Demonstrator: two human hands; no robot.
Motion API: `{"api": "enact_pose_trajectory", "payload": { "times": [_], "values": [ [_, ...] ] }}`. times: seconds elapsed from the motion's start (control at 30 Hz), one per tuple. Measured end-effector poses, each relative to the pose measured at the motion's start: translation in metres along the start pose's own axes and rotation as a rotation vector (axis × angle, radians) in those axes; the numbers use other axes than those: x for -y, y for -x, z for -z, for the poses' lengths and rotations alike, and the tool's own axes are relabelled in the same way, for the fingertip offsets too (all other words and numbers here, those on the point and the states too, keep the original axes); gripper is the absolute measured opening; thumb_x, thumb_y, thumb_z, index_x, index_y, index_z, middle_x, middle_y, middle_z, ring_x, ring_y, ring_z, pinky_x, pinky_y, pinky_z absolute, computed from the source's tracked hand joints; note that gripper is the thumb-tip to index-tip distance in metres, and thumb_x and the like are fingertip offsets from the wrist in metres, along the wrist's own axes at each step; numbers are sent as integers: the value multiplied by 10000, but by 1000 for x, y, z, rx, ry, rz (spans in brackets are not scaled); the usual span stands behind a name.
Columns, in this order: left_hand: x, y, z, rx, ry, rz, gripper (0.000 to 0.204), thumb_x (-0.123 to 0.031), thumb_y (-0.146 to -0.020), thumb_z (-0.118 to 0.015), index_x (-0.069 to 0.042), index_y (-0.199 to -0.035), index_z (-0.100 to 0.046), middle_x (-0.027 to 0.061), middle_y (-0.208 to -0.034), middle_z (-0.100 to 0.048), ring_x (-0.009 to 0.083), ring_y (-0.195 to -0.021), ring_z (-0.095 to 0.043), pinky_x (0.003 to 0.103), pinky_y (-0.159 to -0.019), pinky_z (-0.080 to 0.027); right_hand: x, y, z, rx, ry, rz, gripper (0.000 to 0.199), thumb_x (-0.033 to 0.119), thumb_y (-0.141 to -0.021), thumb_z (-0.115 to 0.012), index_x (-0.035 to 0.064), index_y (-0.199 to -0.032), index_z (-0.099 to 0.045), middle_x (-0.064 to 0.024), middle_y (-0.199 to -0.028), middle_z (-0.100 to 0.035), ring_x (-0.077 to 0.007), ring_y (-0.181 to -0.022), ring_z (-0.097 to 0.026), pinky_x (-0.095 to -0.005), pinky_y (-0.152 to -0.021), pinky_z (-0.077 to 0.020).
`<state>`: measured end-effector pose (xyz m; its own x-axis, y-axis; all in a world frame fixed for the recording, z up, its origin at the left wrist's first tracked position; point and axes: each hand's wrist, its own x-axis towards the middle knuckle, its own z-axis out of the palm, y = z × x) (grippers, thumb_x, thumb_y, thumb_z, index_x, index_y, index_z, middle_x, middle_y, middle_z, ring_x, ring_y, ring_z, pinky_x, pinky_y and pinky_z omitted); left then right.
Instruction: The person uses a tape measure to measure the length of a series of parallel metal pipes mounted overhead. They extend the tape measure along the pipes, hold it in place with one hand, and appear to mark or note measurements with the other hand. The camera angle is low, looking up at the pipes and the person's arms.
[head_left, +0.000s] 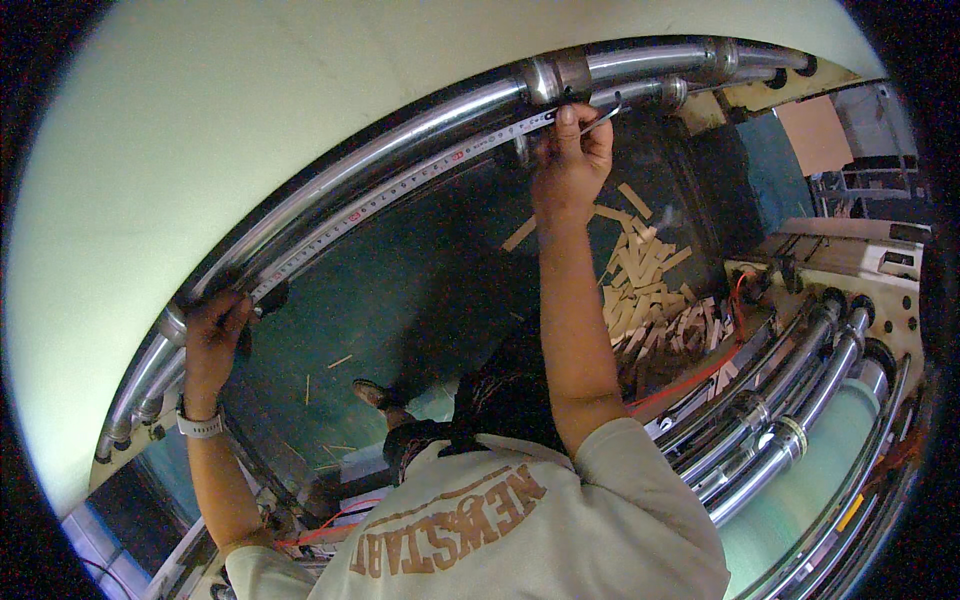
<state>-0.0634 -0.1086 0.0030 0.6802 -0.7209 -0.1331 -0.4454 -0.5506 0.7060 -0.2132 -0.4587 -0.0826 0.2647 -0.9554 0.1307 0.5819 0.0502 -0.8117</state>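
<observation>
Head view: person leans over big machine, both arms up to a shiny steel roller point(400, 135) that runs across the frame under a pale cream cylinder point(200, 120). Measuring tape point(400, 190) stretched along the roller betw. the two hands. Left hand point(213, 335) closed on the tape's near end at lower left, by the roller's end collar; white wristband point(199, 426) on that wrist. Right hand point(572, 160) pinches the tape's far end w/ thumb + fingers, pressed up against the roller near a joint collar. Below: dark teal floor point(400, 290) w/ scattered pale wood strips point(650, 265). More chrome rollers point(790, 420) at right, red cable point(690, 385) beside them.
</observation>
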Motion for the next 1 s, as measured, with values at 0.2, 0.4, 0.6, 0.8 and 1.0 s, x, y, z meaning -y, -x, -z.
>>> {"api": "enact_pose_trajectory", "payload": {
  "times": [0.2,0.4,0.6,0.8,1.0],
  "values": [
    [-5,0,2,3,-95,-6,84,-77,-811,-553,6,-814,-570,47,-689,-570,103,-637,-513,217,-597,-411,-2,0,-2,-7,17,18,82,129,-793,-594,95,-779,-521,48,-594,-443,-32,-463,-359,-172,-385,-255],
    [-6,1,2,-16,-44,46,87,-79,-811,-554,6,-818,-572,51,-692,-574,108,-657,-538,223,-603,-421,-3,-2,-5,-12,6,70,79,125,-788,-600,97,-771,-528,47,-594,-445,-38,-457,-363,-176,-376,-273],
    [-4,0,4,-18,-25,14,90,-91,-812,-557,-3,-816,-578,53,-704,-585,117,-662,-553,236,-608,-430,0,-3,-4,-27,32,4,80,130,-793,-596,100,-777,-523,41,-600,-458,-42,-446,-368,-178,-371,-285],
    [-5,2,8,-17,-73,15,107,-106,-820,-549,-5,-798,-576,51,-692,-590,112,-645,-538,233,-612,-420,-3,-3,-4,-15,120,70,97,151,-797,-595,110,-774,-511,50,-603,-454,-38,-460,-381,-172,-375,-289],
    [-11,0,10,29,-39,40,123,-116,-832,-531,-7,-785,-567,45,-671,-568,106,-645,-519,224,-606,-404,-2,-2,-7,5,68,76,103,156,-803,-589,113,-765,-503,53,-595,-437,-30,-452,-357,-168,-370,-278]
  ]
}}
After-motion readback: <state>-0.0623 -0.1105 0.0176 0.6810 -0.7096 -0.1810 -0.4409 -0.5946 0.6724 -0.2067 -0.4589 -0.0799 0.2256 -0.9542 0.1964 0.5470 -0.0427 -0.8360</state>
